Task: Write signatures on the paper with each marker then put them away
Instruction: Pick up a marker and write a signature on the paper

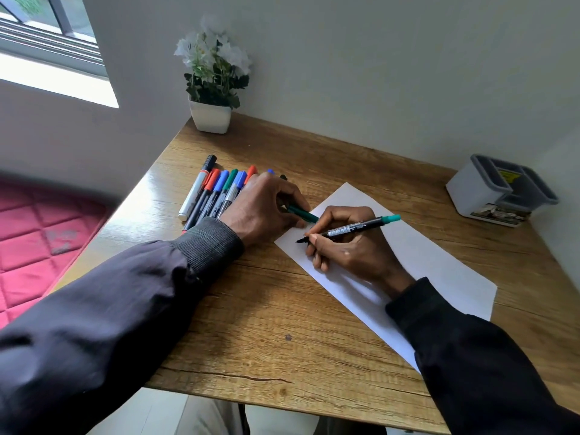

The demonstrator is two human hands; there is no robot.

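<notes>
Fingers (317, 239) of both hands are curled around things. On the table (266, 324) lies the paper (439, 262); the right hand (345, 246) rests on it and pinches a green marker (354, 229), tip on the paper. The left hand (263, 208), at the paper's edge beside a row of markers (213, 193), holds a green cap (303, 214).

glossy wood-grain table (276, 324), matt white paper (439, 265), plastic markers (216, 191)
</notes>
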